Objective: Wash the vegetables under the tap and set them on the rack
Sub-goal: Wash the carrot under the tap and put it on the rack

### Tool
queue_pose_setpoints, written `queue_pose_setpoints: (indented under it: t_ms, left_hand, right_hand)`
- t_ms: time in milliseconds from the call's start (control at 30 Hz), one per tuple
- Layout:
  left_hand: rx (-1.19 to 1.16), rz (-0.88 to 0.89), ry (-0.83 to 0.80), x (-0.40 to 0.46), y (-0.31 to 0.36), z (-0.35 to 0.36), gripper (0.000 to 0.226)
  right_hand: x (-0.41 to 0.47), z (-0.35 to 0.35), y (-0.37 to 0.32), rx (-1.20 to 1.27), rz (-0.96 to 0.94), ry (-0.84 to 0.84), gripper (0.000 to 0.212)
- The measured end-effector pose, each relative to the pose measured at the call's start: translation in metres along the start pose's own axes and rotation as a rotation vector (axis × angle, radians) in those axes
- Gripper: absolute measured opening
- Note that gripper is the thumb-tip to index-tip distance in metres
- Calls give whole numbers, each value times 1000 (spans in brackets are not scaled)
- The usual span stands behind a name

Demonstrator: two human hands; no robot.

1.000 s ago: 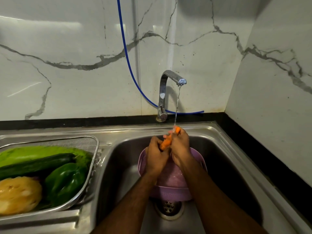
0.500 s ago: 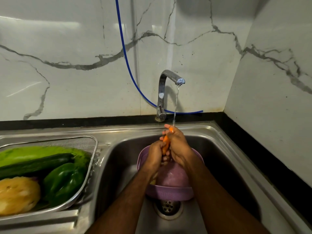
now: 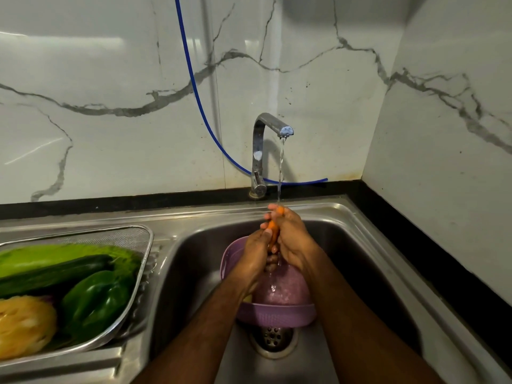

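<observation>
An orange carrot point(image 3: 273, 230) stands nearly upright between both hands, under the thin stream from the steel tap point(image 3: 266, 139). My left hand point(image 3: 256, 250) grips its lower part and my right hand point(image 3: 291, 234) grips its upper part, so only short orange bits show. Below the hands a purple colander point(image 3: 277, 314) sits in the sink point(image 3: 360, 245). On the drainboard at left, a wire mesh rack point(image 3: 146, 245) holds a green leafy vegetable point(image 3: 41, 256), a dark cucumber point(image 3: 50, 273), a green bell pepper point(image 3: 97, 297) and a yellow vegetable point(image 3: 25, 325).
A blue hose point(image 3: 199, 106) hangs down the marble wall and runs behind the tap. The drain point(image 3: 273, 339) lies just in front of the colander. A black counter strip point(image 3: 443, 273) borders the sink on the right, under a side wall.
The carrot has turned from slanted to nearly upright, and my hands have slid along it under the water. The rack's contents have not moved.
</observation>
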State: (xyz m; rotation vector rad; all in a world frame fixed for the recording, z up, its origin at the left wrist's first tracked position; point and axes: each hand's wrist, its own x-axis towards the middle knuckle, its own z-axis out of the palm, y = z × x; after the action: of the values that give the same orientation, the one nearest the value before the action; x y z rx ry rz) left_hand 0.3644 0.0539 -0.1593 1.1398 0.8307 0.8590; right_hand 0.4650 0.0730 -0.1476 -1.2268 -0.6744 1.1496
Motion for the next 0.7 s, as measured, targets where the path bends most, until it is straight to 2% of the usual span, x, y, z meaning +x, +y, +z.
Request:
queue_pose_setpoints:
  t_ms: [100,200,300,367,433,500,600,700]
  left_hand:
    - [51,-7,72,2,0,-2,40]
    - [78,1,50,1,1,-2,44]
    - [59,-25,72,0,4,-6,52]
    - [-19,-49,105,-1,5,-11,57]
    - [-116,-88,125,0,6,-13,59]
    - [-184,-116,120,4,6,-12,55]
    - [-197,-113,78,9,1,-10,40]
    - [-14,-51,51,13,-11,-13,29]
  right_hand:
    - [-2,1,3,-17,-9,-47,27]
    - [-3,8,4,-15,-14,90,22]
    - [1,8,2,-22,-15,196,41]
    - [1,6,-1,25,-7,81,39]
    - [-4,4,-2,42,49,-64,26]
    - [-9,4,0,-114,134,-128,22]
    - [-7,4,2,-236,151,-13,32]
    - [0,-3,1,-88,66,140,26]
